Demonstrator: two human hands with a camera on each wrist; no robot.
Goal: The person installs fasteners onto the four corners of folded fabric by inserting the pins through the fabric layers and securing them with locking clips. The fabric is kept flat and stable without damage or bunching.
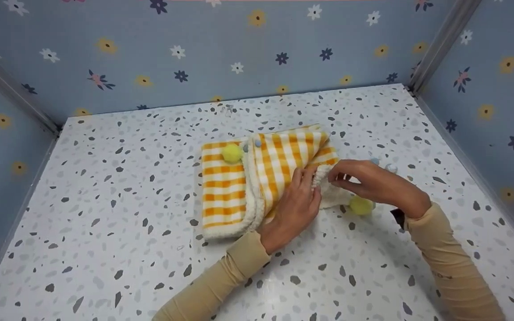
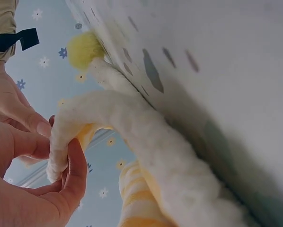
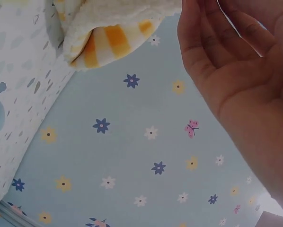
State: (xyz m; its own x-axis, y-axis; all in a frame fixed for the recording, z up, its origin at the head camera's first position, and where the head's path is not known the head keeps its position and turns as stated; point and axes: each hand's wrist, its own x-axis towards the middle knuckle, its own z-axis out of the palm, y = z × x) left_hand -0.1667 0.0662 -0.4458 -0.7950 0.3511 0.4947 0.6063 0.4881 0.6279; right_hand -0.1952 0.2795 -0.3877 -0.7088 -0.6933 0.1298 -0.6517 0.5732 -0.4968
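A yellow-and-white checked cloth (image 1: 223, 200) with white fleece lining lies folded on the speckled table. My left hand (image 1: 295, 207) lies over its right part and pinches the fleece edge (image 2: 58, 137) between thumb and fingers in the left wrist view. Close beside it, my right hand (image 1: 368, 178) bends its fingers down onto the same raised fleece edge and pinches it; its fingertips are partly hidden. One yellow pompom (image 1: 232, 153) sits on the cloth's upper left. Another yellow pompom (image 1: 361, 205) rests at the right corner, below the right hand.
Flowered blue panels (image 1: 239, 44) stand around the speckled white table (image 1: 118, 214) at the back and sides. Small bluish round things (image 1: 391, 168) lie just beyond the right hand. A dark strap (image 1: 398, 218) hangs at the right wrist.
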